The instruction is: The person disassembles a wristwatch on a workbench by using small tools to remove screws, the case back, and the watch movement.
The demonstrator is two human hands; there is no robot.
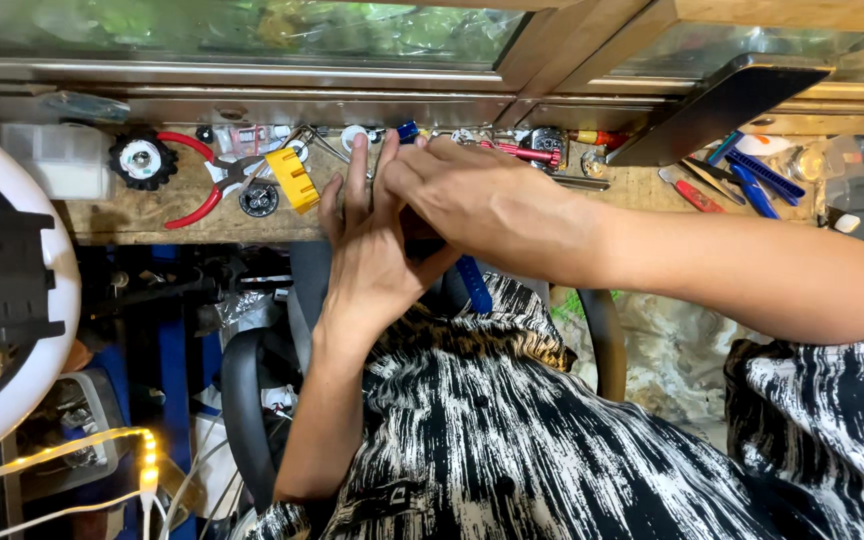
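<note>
My left hand reaches up from below with its fingers spread against the edge of a wooden workbench. My right hand comes in from the right and lies over it, fingers curled. Between them they grip a dark object that is mostly hidden. A blue strip sticks out below the hands and a small blue tip shows above the fingers. I cannot tell whether these are one tool. My black-and-white patterned shirt fills the lower part of the view.
On the bench lie red-handled pliers, a yellow block, a black knurled wheel, blue tools and a red-handled tool. A dark flat slab leans at the back right. A white ring light stands at left, above a chair arm.
</note>
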